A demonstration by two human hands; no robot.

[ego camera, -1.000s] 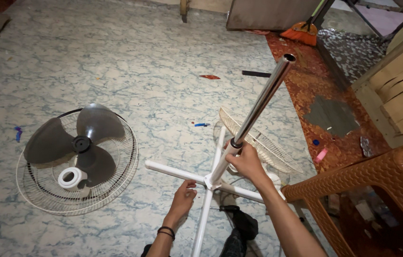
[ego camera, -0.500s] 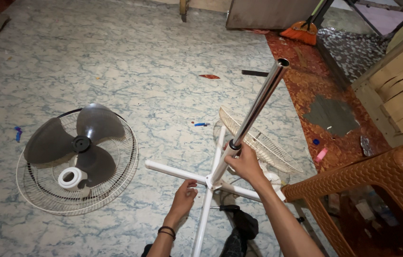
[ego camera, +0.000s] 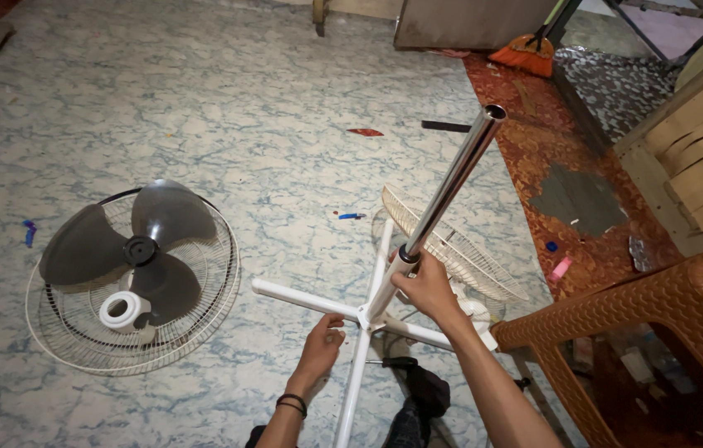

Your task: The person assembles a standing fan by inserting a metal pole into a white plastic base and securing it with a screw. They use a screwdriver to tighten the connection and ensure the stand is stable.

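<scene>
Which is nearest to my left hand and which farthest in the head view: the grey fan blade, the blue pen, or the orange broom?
From the left hand at the white cross base:
1. Blue pen, on the floor just ahead of the hand.
2. Grey fan blade, off to the left, lying on a wire guard.
3. Orange broom, far ahead to the right, by the wall.

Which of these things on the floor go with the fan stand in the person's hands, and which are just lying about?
In hand: white cross base; chrome pole, right hand below it; left hand at the hub; grille with grey blades; second grille.

Lying about: broom; brown plastic chair; blue pen.
</scene>
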